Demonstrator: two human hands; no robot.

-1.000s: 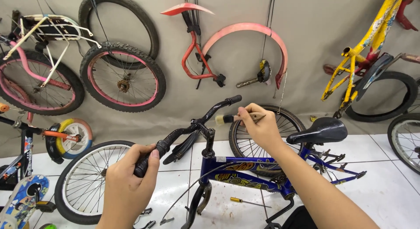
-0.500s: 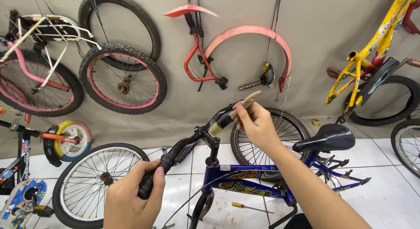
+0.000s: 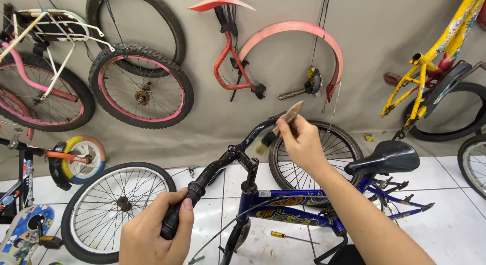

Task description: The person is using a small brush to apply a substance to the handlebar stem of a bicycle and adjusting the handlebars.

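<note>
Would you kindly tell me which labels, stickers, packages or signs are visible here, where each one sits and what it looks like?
Frame decal: along the blue bicycle frame's sloping tube, a long strip of yellow and orange graphics.
White sticker: small pale rectangle on the same frame, just behind the head tube.
Printed panel: bottom left corner, on a small bicycle, a curved plate in blue, yellow and white cartoon colours.
Small yellow packet: on the floor by the wall, squarish.
No signs or screens.

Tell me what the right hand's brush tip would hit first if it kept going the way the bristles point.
The right hand aims the paintbrush down-left, bristles right at the black handlebar. That bar near the stem would likely be met first, though depth is hard to judge, so contact is unclear.
</note>
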